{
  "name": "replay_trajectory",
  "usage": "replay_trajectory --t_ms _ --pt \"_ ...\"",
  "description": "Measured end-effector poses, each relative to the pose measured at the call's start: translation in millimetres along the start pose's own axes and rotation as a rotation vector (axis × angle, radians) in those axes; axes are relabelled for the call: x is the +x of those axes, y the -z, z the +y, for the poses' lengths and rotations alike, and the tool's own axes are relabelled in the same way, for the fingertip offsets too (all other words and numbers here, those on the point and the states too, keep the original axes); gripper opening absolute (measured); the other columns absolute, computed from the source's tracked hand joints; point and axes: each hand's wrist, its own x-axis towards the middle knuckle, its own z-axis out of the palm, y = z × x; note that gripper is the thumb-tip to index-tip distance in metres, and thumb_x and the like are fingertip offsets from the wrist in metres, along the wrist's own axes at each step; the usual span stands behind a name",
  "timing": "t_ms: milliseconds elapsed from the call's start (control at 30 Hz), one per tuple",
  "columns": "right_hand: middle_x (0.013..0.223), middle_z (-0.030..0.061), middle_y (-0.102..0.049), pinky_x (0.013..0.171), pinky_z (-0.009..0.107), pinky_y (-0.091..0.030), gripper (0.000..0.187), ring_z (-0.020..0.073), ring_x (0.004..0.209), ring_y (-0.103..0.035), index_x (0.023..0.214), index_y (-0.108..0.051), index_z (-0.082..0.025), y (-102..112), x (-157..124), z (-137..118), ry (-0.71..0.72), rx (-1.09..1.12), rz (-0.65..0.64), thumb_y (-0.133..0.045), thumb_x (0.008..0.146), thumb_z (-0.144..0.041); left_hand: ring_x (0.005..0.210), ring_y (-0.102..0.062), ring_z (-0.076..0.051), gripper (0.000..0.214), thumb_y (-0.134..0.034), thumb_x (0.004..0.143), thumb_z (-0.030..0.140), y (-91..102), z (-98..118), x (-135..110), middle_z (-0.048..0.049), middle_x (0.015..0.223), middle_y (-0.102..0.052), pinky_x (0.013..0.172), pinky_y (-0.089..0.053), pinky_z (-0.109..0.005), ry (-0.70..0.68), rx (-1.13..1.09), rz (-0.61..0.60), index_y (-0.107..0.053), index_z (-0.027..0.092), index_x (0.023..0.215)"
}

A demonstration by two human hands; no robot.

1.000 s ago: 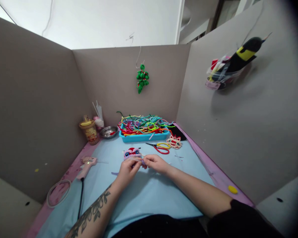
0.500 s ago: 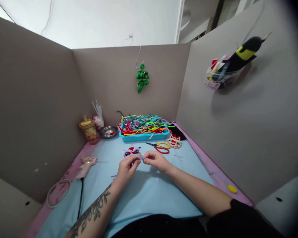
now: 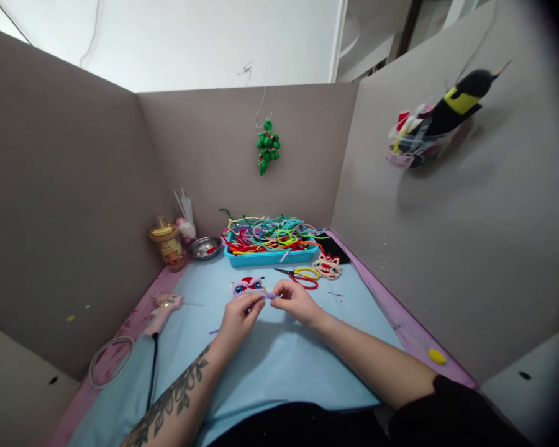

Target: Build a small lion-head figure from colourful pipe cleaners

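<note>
Between my two hands is a short lilac pipe cleaner (image 3: 271,296), twisted or coiled at its right part. My left hand (image 3: 242,312) pinches its left part with thumb and forefinger. At the coiled end, my right hand (image 3: 292,299) closes its fingertips on the same piece. Just behind my left hand lies a small red and lilac animal face (image 3: 248,284) with blue eyes; its lower part is hidden by my fingers. Scissors (image 3: 302,277) with yellow and red handles rest beyond my right hand. Beside them is a cream and red face (image 3: 327,266) of pipe cleaners.
A blue tray (image 3: 261,259) heaped with coloured pipe cleaners stands at the back. A metal bowl (image 3: 205,248) and a brown cup (image 3: 170,248) are to its left. At the left lies a pink glue gun (image 3: 162,316) with its cord. Grey panels (image 3: 242,161) enclose three sides.
The lilac coil shows a little more between my fingertips, and my right fingers have shifted slightly. Both hands keep their pinch; the other things stay where they were.
</note>
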Motion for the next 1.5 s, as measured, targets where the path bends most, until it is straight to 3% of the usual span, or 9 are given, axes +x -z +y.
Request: replay_trajectory --t_ms 400,667,967,1133,1300,1400,1500 --pt "0.065 -0.0024 -0.054 0.059 0.025 -0.037 0.016 0.0124 0.063 -0.048 0.067 -0.054 -0.018 -7.1 -7.7 -8.1 0.14 -0.294 0.175 -0.069 0.068 -0.024 0.083 -0.069 -0.019 0.017 -0.057 0.084 0.022 -1.7 -5.0 -2.6 -0.0068 0.089 -0.074 0.076 -0.054 -0.029 0.0 0.001 -0.03 -0.071 0.018 0.092" --pt "0.068 -0.0019 -0.053 0.059 0.025 -0.038 0.012 0.0135 0.066 -0.049 0.07 -0.053 -0.019 -8.5 -9.0 -1.1 0.319 -0.42 0.254 -0.065 0.072 -0.02 0.095 -0.067 -0.02 0.019 -0.056 0.084 0.02 -2.1 -3.0 -1.7 -0.0081 0.098 -0.073 0.085 -0.053 -0.033 -0.018 -0.054 -0.029 -0.07 0.018 0.097" --pt "0.067 -0.0007 -0.047 0.063 0.028 -0.038 0.018 0.0155 0.068 -0.049 0.066 -0.046 -0.02 -16.0 -15.0 4.1 0.568 -0.549 0.304 -0.058 0.078 -0.017 0.08 -0.069 -0.019 0.014 -0.062 0.081 0.024 -1.6 2.7 -2.2 -0.0091 0.085 -0.074 0.069 -0.055 -0.028 -0.016 -0.075 0.035 -0.072 0.015 0.085" --pt "0.073 0.0005 -0.05 0.066 0.029 -0.04 0.012 0.0162 0.072 -0.05 0.075 -0.048 -0.021 -15.1 -14.2 4.0 0.538 -0.587 0.202 -0.061 0.077 -0.02 0.071 -0.068 -0.017 0.013 -0.061 0.081 0.023 -1.7 2.6 -3.4 -0.0065 0.075 -0.073 0.065 -0.054 -0.026 0.006 -0.086 0.056 -0.071 0.016 0.079" --pt "0.097 0.0062 -0.055 0.071 0.029 -0.044 0.042 0.0183 0.087 -0.054 0.11 -0.048 -0.02 -4.0 -12.4 1.0 0.446 -0.518 -0.024 -0.066 0.074 -0.032 0.072 -0.068 -0.017 0.014 -0.06 0.082 0.025 0.5 0.2 -2.4 -0.0066 0.076 -0.073 0.065 -0.054 -0.027 0.004 -0.093 0.06 -0.07 0.016 0.079" --pt "0.091 0.0067 -0.059 0.07 0.029 -0.044 0.031 0.0177 0.084 -0.056 0.102 -0.055 -0.018 4.6 -9.1 -2.7 0.43 -0.484 -0.105 -0.049 0.086 -0.044 0.077 -0.068 -0.017 0.013 -0.058 0.083 0.024 2.7 -1.0 -1.0 -0.0068 0.08 -0.073 0.069 -0.054 -0.028 -0.052 -0.071 0.042 -0.07 0.017 0.083" --pt "0.082 0.0062 -0.062 0.072 0.029 -0.043 0.042 0.0167 0.079 -0.058 0.09 -0.062 -0.017 9.6 -5.6 -7.6 0.425 -0.474 -0.246 -0.036 0.091 -0.051 0.076 -0.067 -0.017 0.014 -0.057 0.084 0.022 4.1 -0.8 0.2 -0.0065 0.08 -0.072 0.069 -0.053 -0.028 -0.13 -0.052 -0.025 -0.069 0.017 0.086"
